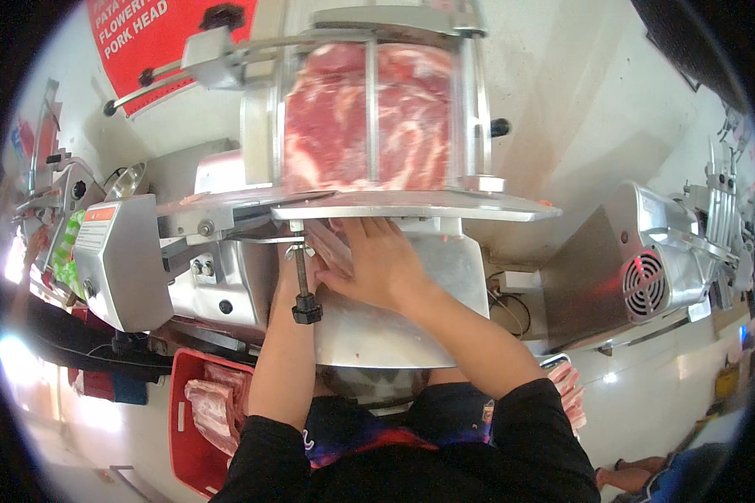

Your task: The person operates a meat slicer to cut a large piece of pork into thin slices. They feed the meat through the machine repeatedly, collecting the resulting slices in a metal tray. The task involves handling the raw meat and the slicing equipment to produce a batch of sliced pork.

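A slicer [512, 208] stands before me with a slab of red, marbled meat [369, 117] in its carriage. Below its horizontal blade plate, pale pink meat slices [327, 245] lie between my hands. My right hand [376, 261] has curled fingers around the slices, with fingertips partly hidden under the plate. My left hand [298, 267] is beside them, behind an adjusting screw [301, 289]; its fingers are mostly hidden. A steel tray [394, 331] is beneath both hands.
Other steel slicers [608, 243] flank mine. A red crate [191, 440] of meat sits below left; more meat [566, 386] is below right. A red sign [134, 54] hangs behind. Another person's legs [637, 474] show at lower right.
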Action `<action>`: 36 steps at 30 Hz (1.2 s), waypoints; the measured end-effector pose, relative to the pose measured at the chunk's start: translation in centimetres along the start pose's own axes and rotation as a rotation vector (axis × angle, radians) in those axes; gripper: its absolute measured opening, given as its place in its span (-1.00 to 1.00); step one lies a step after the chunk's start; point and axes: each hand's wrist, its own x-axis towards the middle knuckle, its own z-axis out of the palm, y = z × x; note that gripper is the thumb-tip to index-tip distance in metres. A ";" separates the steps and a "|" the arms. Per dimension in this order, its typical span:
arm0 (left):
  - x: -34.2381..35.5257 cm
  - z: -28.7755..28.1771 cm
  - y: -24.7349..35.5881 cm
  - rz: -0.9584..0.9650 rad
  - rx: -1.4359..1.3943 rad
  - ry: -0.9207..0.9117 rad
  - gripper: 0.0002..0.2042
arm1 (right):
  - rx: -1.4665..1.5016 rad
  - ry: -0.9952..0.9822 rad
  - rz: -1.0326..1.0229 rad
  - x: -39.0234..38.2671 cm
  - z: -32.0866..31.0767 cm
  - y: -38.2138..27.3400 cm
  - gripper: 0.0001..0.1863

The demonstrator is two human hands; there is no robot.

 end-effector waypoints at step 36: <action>-0.4 1.5 0.3 0.019 -0.028 0.111 -0.71 | 0.192 0.022 -0.046 0.0 0.4 1.1 -0.40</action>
